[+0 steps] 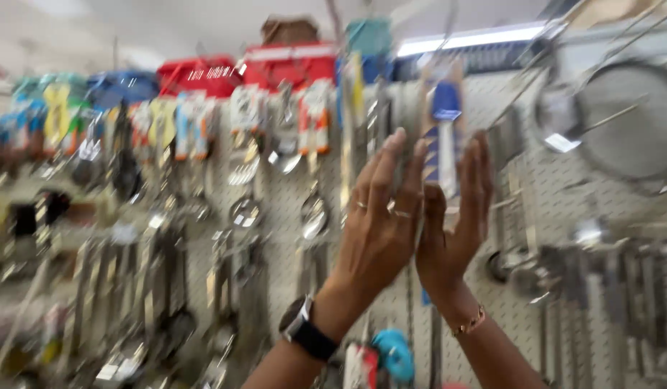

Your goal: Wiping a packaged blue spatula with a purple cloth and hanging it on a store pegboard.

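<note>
Currently, left hand and right hand, fingers extended, flank the blue-and-white carded utensil hanging on the pegboard; any actual grasp cannot be confirmed, and removal is not yet done.

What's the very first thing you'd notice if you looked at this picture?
Two raised hands in the middle: the left hand, with rings and a dark watch, and the right hand, with a gold bracelet, reach to a blue-and-white packaged utensil hanging on the pegboard wall. Blurry shiny kitchen tools hang all around, with red boxes on top.
</note>
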